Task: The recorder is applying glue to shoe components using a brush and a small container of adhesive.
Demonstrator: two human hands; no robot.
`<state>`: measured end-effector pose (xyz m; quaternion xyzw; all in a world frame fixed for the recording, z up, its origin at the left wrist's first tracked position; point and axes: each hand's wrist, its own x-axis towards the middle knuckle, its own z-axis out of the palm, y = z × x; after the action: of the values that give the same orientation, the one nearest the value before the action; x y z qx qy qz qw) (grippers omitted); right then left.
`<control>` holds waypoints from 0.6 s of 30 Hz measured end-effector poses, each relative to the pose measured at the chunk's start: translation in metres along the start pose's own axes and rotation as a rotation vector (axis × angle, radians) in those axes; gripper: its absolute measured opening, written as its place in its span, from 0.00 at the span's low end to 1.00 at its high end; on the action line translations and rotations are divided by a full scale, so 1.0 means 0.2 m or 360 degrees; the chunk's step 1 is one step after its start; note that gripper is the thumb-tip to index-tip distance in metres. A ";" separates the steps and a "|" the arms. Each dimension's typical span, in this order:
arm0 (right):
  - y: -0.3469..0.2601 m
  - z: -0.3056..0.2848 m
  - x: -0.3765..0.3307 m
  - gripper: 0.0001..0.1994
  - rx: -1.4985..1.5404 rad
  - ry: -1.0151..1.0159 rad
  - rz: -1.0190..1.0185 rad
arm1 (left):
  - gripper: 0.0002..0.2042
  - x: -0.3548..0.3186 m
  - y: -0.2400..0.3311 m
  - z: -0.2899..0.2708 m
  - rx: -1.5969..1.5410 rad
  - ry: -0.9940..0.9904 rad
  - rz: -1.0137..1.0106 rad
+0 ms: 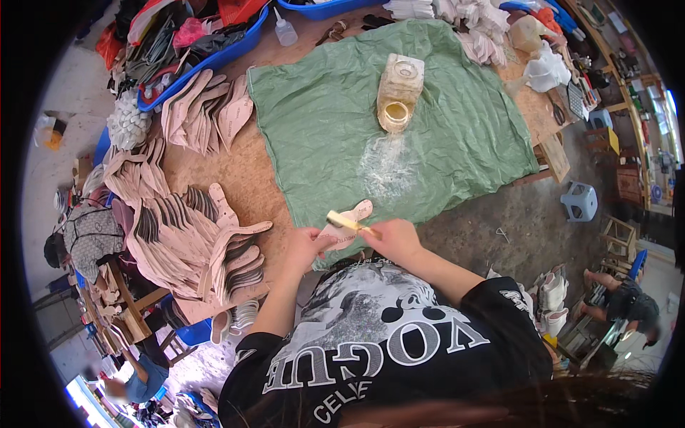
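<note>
Just in front of my body, my left hand (307, 245) pinches the near end of a pale pink shoe insole (363, 209). My right hand (394, 237) grips the handle of a small brush (343, 220), whose head lies over the insole. Both are above the near edge of a green plastic sheet (307, 121) spread on the table. Farther off on the sheet, a stained plastic jug (402, 80) lies on its side, its round opening toward me. Whitish dried residue (385, 167) marks the sheet between the jug and the insole.
Fanned stacks of pink insoles (171, 242) cover the table's left side, with more insoles (207, 110) behind. A blue bin (203, 60) and squeeze bottle (285, 30) stand at far left; scissors (556, 110) lie at right. A blue stool (579, 201) and people (631, 307) are beyond the table.
</note>
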<state>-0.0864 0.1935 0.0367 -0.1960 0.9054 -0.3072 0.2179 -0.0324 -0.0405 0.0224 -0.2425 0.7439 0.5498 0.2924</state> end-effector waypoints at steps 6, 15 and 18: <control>0.38 -0.20 0.17 0.23 -0.0271 0.0002 0.0445 | 0.19 0.03 0.03 0.01 0.0059 0.0123 -0.0082; 0.53 -0.69 0.84 0.21 -0.0665 0.0055 0.0566 | 0.36 -0.01 0.00 0.11 0.1010 0.0665 0.0357; 0.56 -0.66 0.99 0.20 -0.0816 0.0104 0.0512 | 0.34 -0.02 0.05 0.15 0.1133 0.0705 0.0193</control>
<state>-0.3427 0.2409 0.0050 -0.0887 0.9794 -0.0363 0.1778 -0.0315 -0.0085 0.0258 -0.1943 0.9452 0.2094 0.1582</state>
